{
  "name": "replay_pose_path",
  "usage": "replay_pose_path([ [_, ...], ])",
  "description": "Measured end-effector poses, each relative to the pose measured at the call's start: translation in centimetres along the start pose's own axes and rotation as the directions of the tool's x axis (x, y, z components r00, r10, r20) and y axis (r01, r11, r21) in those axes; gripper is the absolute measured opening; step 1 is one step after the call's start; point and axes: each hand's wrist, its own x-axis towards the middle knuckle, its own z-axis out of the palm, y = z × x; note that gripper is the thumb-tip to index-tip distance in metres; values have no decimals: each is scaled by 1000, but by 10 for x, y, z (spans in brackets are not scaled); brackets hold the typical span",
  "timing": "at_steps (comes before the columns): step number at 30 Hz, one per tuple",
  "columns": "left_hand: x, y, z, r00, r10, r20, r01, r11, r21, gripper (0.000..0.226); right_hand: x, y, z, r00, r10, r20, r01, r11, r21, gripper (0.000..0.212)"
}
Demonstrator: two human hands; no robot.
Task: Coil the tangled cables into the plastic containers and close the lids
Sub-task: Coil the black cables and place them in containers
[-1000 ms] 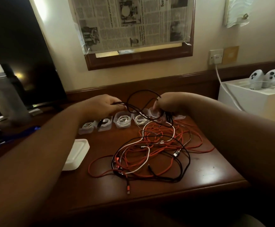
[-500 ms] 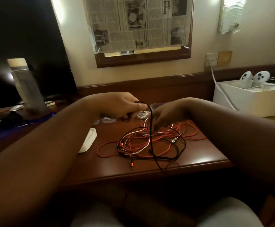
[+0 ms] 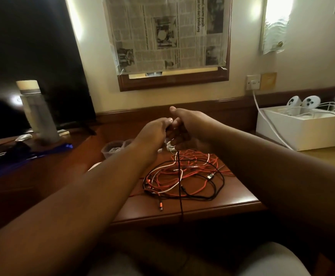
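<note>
A tangle of orange, white and black cables [image 3: 184,176] lies on the wooden table [image 3: 232,200]. My left hand [image 3: 154,130] and my right hand [image 3: 184,124] meet above its far side, fingers curled, both gripping one black cable [image 3: 180,188] that hangs straight down over the pile and past the table's front edge. Small clear plastic containers [image 3: 112,149] with white cable inside stand behind my left wrist; others are hidden by my hands.
A tall bottle [image 3: 37,112] stands at the far left before a dark screen. A white box [image 3: 302,128] with two white controllers sits to the right, a white cord running to a wall socket [image 3: 253,82]. A white lid peeks out under my left forearm.
Both hands have come together and risen, drawing the black cable up into a straight hanging strand. The earlier wide black loop between them is gone; the view has tilted upward.
</note>
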Motion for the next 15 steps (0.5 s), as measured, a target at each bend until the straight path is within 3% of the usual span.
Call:
replay_pose_path([
  [4, 4, -5, 4, 995, 87, -56, -90, 995, -43, 26, 5, 7, -5, 991, 135, -20, -134, 991, 29, 50],
  [6, 5, -6, 6, 991, 117, -67, -123, 987, -102, 24, 6, 13, -9, 979, 192, 64, -196, 978, 66, 55],
  [9, 11, -10, 8, 993, 115, 37, -112, 991, -79, 15, 7, 20, -12, 978, 118, 173, -161, 951, 263, 52],
  [13, 24, -18, 10, 979, 204, -13, -204, 977, -56, 7, 15, 24, -13, 999, 30, -14, -24, 942, 336, 34],
  [15, 30, -22, 12, 967, 246, -69, -251, 965, -80, 6, 22, 26, -17, 998, 51, -36, -34, 928, 371, 33],
])
